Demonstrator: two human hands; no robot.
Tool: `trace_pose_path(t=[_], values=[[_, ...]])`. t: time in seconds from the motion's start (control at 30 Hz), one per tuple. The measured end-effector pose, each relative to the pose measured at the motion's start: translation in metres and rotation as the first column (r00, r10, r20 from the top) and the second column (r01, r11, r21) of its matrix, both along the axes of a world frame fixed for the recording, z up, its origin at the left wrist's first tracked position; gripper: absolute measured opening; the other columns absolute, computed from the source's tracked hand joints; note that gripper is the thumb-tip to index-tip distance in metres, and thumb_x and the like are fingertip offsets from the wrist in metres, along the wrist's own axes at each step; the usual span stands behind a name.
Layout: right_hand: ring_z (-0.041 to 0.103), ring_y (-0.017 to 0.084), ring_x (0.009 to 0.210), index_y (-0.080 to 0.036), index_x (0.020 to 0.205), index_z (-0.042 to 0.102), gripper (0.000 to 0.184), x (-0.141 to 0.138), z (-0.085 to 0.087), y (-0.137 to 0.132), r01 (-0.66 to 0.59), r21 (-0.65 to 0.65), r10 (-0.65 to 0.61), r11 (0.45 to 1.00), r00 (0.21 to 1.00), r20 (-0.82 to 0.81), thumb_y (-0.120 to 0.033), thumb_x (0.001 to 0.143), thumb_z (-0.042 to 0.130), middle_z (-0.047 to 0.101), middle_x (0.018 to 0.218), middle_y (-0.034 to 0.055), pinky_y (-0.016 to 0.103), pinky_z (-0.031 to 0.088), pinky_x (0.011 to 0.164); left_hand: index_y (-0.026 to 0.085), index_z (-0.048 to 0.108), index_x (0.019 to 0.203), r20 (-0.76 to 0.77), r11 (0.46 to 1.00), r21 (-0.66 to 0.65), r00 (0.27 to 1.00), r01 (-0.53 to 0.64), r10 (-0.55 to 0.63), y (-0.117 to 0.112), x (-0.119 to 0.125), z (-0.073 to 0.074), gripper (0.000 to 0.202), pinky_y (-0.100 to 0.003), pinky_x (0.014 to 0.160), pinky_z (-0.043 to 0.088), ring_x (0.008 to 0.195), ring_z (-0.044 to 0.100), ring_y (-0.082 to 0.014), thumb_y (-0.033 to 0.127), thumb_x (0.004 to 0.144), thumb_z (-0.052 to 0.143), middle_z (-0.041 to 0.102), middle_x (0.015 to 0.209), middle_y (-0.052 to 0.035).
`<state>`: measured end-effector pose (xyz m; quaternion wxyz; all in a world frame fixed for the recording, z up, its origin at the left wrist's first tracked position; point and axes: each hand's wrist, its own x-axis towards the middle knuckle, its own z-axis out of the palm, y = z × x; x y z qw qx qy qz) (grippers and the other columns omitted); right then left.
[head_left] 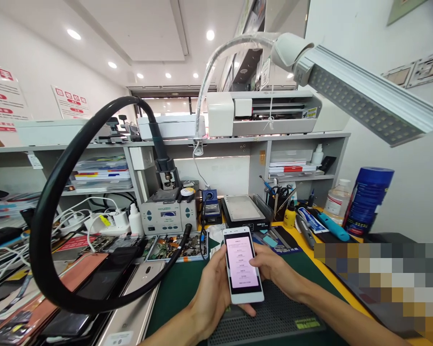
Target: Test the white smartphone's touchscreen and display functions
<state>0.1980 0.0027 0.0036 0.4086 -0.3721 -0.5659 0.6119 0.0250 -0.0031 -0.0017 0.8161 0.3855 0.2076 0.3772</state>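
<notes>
A white smartphone point(242, 266) is held upright, slightly tilted, over the work mat, its lit screen showing a pale list of text lines. My left hand point(213, 283) wraps round its left side and back, with fingertips showing below its lower edge. At the right side is my right hand point(274, 266), its thumb resting on the screen's edge and its other fingers hidden behind the phone. Below both hands lies a dark perforated mat point(274, 317) on a green work surface point(176, 283).
A thick black hose point(39, 230) loops from the grey hot-air station point(168, 214) across the left side. Several phones, including a gold one point(137, 298), lie there. An LED lamp point(364, 96) hangs at upper right. A blue can point(370, 202) and bottle point(336, 199) stand at right.
</notes>
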Motion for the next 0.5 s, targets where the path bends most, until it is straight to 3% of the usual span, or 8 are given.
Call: trace_pose_path(t=[0.5], values=[[0.061, 0.022, 0.076, -0.017, 0.111, 0.061, 0.038, -0.0015, 0.0037, -0.0029, 0.018, -0.020, -0.018, 1.000, 0.999, 0.033, -0.025, 0.075, 0.053, 0.067, 0.085, 0.0047, 0.031, 0.045, 0.063, 0.020, 0.047, 0.139, -0.027, 1.000, -0.014, 1.000, -0.010, 0.010, -0.0021, -0.0007, 0.0015, 0.066, -0.041, 0.056, 0.058, 0.101, 0.061, -0.0376, 0.063, 0.090, 0.038, 0.062, 0.117, -0.0172]])
